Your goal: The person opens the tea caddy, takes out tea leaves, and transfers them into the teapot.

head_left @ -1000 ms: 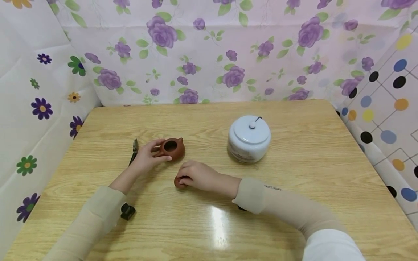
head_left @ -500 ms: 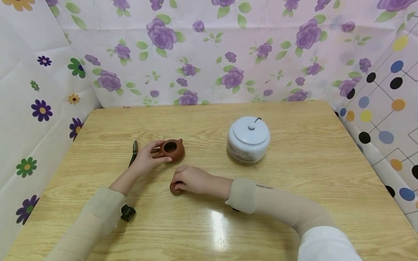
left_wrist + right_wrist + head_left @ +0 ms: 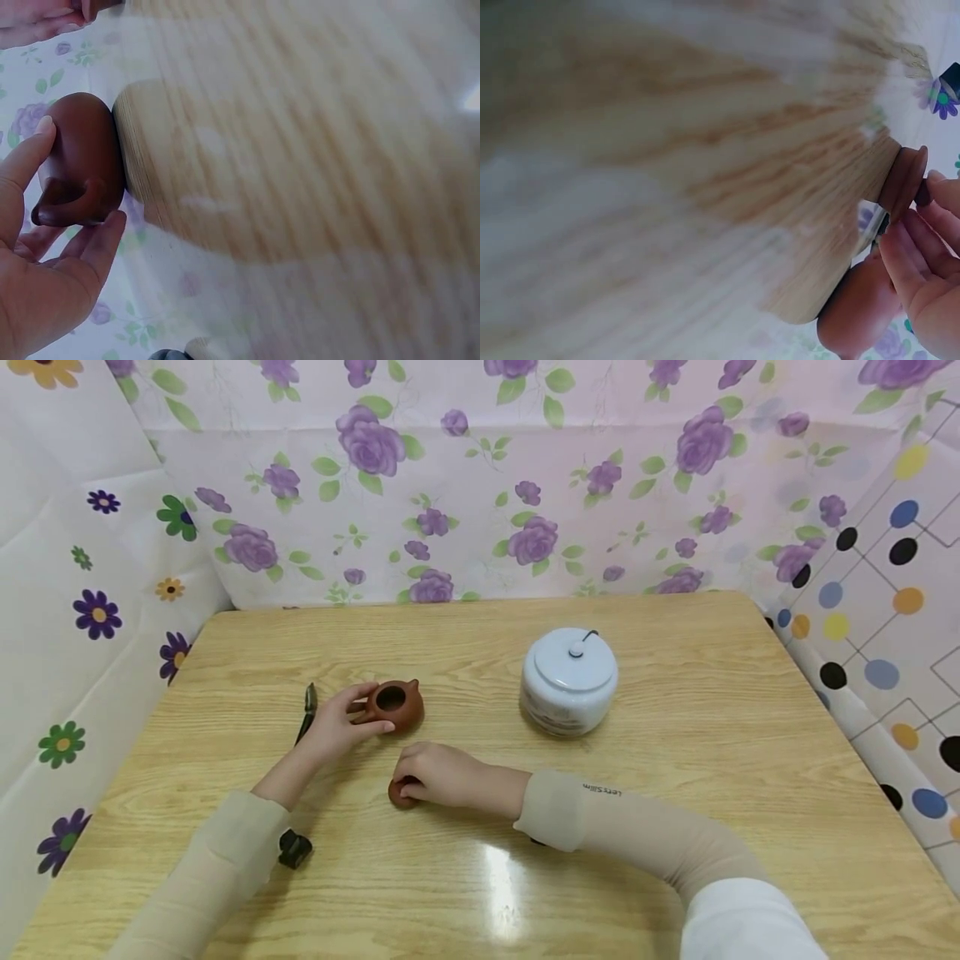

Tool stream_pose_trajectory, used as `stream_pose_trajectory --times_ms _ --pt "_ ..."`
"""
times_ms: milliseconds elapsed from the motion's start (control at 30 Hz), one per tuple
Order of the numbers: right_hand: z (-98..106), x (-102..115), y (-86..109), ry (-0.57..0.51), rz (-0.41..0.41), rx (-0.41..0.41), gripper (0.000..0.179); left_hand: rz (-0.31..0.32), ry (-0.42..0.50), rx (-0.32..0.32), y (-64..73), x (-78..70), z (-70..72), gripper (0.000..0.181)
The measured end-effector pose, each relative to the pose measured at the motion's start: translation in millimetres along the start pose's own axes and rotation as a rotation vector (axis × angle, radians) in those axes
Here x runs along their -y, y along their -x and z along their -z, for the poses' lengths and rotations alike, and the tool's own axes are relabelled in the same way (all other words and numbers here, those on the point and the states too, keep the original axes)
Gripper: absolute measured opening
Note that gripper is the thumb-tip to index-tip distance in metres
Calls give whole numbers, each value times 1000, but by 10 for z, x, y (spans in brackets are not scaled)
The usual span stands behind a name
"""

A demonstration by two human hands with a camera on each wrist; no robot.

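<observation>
A small reddish-brown clay teapot (image 3: pixel 409 708) without its lid stands left of the table's middle, its dark mouth facing up. My left hand (image 3: pixel 336 727) holds it from the handle side; in the left wrist view the thumb lies on one side of the teapot (image 3: pixel 86 135) and the fingertips on the other, around the handle (image 3: pixel 71 202). Nearer to me, my right hand (image 3: pixel 444 774) pinches the teapot lid (image 3: pixel 401 797) by its knob. The right wrist view shows the lid (image 3: pixel 904 178) down at the tabletop, with fingertips at the knob (image 3: pixel 923 193).
A white lidded porcelain jar (image 3: pixel 568 685) stands right of the teapot. Left of my left hand lies a slim dark object (image 3: pixel 310 700). A black clip-like piece (image 3: pixel 295 849) sits beside the left sleeve. Patterned cloth (image 3: pixel 450 485) surrounds the wooden table (image 3: pixel 675 693).
My right hand has moved a little left and towards me with the lid, then nearly stopped. The left hand and the teapot have stayed in place.
</observation>
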State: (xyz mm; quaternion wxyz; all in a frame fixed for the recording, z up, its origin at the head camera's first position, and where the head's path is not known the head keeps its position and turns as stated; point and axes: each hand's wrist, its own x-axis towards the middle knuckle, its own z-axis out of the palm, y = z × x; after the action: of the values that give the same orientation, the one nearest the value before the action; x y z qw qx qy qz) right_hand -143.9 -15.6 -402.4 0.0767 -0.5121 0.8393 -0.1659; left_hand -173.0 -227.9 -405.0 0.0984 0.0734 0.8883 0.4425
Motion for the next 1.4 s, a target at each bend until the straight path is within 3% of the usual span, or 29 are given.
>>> stream_pose_trajectory --times_ms 167,400,600,1067,1400 --pt "46 11 60 0 -35 -31 24 -2 -14 6 -6 -31 -15 80" --pt "230 58 173 19 -7 -130 29 31 -78 -23 -10 -122 11 90" --pt "430 89 296 -22 -28 -225 33 -2 -113 -60 3 -257 67 88" --pt "702 -124 825 -51 -75 -571 35 -103 36 -81 -84 -625 -40 75" --pt "908 -368 1034 -18 -58 -803 35 -184 112 -51 -243 -844 -292 74"
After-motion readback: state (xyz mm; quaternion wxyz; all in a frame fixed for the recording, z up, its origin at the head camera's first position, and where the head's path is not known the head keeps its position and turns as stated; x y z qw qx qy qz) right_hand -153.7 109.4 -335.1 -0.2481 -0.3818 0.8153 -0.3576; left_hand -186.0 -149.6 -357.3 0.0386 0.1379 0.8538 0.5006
